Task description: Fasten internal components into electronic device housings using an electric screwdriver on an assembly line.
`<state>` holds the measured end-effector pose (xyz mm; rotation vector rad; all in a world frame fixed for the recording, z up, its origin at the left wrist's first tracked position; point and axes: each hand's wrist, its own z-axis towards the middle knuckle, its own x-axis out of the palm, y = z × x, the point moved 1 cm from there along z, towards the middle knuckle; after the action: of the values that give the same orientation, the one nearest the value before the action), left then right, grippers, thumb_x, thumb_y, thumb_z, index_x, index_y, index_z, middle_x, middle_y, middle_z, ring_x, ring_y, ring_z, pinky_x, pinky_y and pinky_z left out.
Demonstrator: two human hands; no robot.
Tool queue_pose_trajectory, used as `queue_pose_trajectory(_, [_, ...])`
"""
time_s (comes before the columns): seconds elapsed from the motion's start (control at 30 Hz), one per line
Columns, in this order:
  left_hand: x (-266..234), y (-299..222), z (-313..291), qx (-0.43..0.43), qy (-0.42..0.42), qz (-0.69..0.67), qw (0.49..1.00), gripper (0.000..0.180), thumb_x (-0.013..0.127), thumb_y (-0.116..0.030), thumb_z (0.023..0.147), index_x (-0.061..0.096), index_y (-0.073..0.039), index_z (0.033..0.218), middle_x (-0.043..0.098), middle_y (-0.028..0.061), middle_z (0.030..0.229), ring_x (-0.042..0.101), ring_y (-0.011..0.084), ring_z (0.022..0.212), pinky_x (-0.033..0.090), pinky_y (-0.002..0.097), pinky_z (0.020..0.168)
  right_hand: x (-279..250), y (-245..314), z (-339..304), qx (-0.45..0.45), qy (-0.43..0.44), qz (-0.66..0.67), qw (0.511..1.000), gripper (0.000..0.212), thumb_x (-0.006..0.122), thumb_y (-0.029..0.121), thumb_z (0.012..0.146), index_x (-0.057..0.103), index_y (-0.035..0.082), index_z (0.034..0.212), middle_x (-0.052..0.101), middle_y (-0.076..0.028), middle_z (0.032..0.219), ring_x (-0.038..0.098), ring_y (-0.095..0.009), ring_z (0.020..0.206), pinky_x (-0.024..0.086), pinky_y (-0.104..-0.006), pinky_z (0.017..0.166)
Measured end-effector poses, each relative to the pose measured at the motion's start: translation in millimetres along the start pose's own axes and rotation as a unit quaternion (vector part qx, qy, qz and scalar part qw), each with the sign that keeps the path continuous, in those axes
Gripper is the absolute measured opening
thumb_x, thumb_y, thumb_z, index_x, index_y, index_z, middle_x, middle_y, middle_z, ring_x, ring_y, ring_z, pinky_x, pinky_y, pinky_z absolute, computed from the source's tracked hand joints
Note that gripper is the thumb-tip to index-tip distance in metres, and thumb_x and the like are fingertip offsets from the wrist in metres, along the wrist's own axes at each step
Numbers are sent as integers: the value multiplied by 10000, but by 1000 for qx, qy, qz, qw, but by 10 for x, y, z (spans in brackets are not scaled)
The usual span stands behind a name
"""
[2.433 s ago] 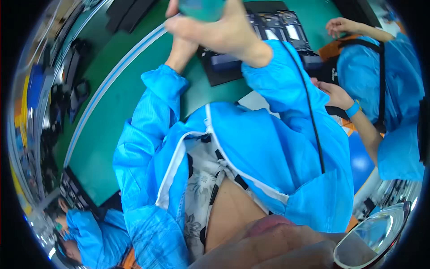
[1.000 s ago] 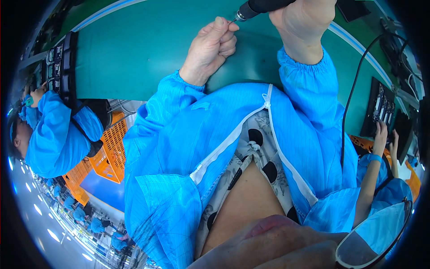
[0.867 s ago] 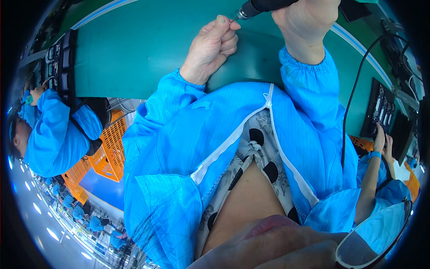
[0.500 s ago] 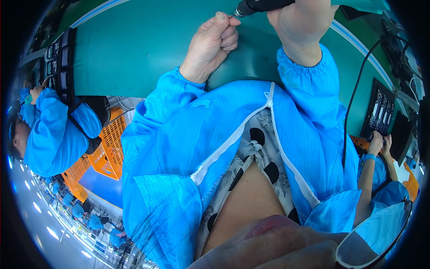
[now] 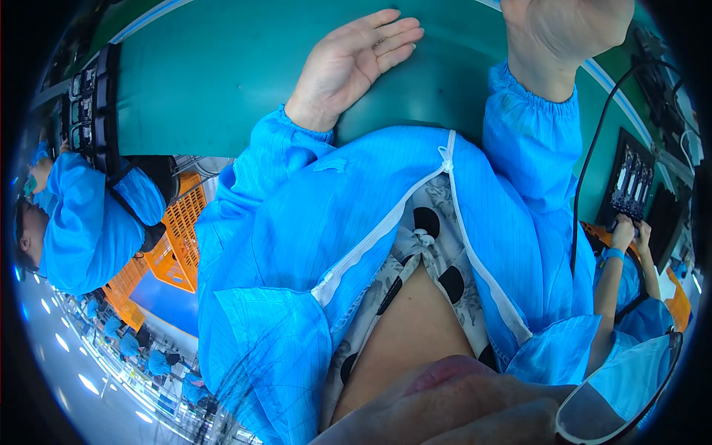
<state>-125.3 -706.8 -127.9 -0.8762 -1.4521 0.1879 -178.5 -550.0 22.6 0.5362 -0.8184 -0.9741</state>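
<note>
My left hand [image 5: 356, 67] is over the green work surface [image 5: 215, 81], open, with its fingers stretched toward the right and its palm bare. Nothing shows between those fingers. At the upper right is my right hand [image 5: 565, 33], seen from the wrist and palm side. Its fingers lie beyond the top edge of the picture, so what it holds, if anything, is hidden. Both wrists come out of blue elastic-cuffed sleeves.
A black tray of dark parts [image 5: 93, 111] stands at the left end of the surface. Another black tray [image 5: 629, 178] sits at the right, by a co-worker's hands [image 5: 630, 233]. A black cable [image 5: 593, 156] hangs on the right. Orange crates [image 5: 174, 237] are lower left, beside another co-worker [image 5: 96, 222].
My left hand has opened from a pinch on a small thin piece. My right hand has moved up and right, and the black screwdriver-like tool it held has left the view.
</note>
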Motion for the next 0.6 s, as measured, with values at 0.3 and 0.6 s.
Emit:
queue_pose_trajectory(0.3, [-249, 52, -89, 17, -52, -65, 996, 392, 583, -148, 954, 491, 52, 1278, 630, 161, 1105, 634, 260, 1024, 546, 331, 877, -211, -96, 112, 68, 33, 120, 990, 227, 592, 227, 885, 556, 25, 982, 492, -41, 705, 481, -158, 657, 403, -323, 633])
queue_pose_trajectory(0.6, [-680, -436, -520, 39, -128, -238, 962, 151, 484, -162, 1006, 524, -51, 1099, 559, 22, 808, 563, 115, 684, 498, 220, 530, -177, 54, -72, 91, -69, 47, 992, 224, 533, 254, 863, 445, 73, 959, 413, -41, 685, 423, -165, 636, 345, -336, 647])
